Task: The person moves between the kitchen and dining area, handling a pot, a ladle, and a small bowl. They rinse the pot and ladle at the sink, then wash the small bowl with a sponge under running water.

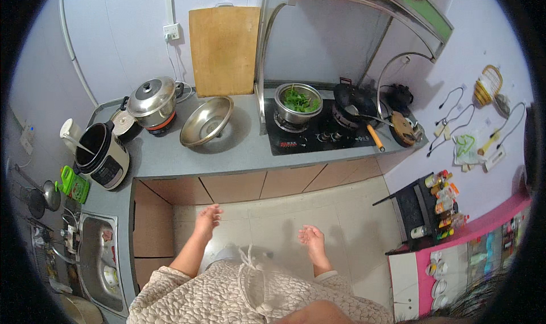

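My left hand is held over the floor in front of the cabinets, its fingers loosely bent and nothing in it. To its right, my right hand hangs in the air, also holding nothing. Beyond them on the grey countertop, a tilted metal basin stands left of the black gas stove. A metal pot with leafy greens in it sits on the left burner. On the right burner is a black wok with a metal spatula lying across it.
A lidded steel pot, an electric pressure cooker and a green jug stand on the left counter near the sink. A wooden cutting board leans on the wall. At the right is a black rack with bottles.
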Motion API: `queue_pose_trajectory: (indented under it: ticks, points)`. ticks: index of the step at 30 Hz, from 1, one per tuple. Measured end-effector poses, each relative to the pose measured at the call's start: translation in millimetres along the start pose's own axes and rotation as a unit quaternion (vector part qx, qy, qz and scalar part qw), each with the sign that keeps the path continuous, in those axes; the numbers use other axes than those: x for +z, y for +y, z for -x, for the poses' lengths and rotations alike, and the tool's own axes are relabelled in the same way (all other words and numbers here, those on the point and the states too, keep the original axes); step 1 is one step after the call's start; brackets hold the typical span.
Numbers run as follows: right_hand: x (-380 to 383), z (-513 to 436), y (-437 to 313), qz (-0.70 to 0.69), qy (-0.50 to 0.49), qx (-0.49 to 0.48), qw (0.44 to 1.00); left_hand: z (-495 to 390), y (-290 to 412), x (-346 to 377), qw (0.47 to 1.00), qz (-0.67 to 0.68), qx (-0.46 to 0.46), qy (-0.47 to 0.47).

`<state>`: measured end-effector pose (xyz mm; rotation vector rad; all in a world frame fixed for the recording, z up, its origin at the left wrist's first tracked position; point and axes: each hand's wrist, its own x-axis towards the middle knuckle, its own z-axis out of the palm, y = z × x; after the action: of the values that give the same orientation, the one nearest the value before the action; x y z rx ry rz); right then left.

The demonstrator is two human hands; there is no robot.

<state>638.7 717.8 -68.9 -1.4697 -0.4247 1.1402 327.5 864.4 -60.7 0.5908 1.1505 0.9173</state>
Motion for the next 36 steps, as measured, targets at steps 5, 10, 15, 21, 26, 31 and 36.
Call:
queue_pose_trajectory:
  ticks: [5,10,15,21,26,31,36]
  points:
    - [19,-56,-13,-0.034,-0.011,-0.016,0.999,-103,36,-19,0.996,0.058,0.043,0.045]
    - [31,-86,-19,0.016,0.017,0.05,0.998,-204,71,1,0.983,0.134,-0.008,0.127]
    - [51,-118,-52,0.008,0.053,0.036,0.998,-274,84,3,0.967,0.182,-0.1,0.148]
    - [71,-169,-53,-0.009,0.046,0.037,0.998,-298,87,3,0.95,0.255,-0.084,0.16]
    - [84,-217,-61,0.012,-0.033,0.026,0.999,-302,81,-10,0.944,0.278,-0.03,0.174]
    - [91,-271,-98,0.03,-0.126,0.041,0.991,-227,94,19,0.952,0.189,0.036,0.239]
    - [106,-298,-156,0.06,-0.295,0.007,0.954,-134,130,76,0.966,0.138,0.107,0.19]
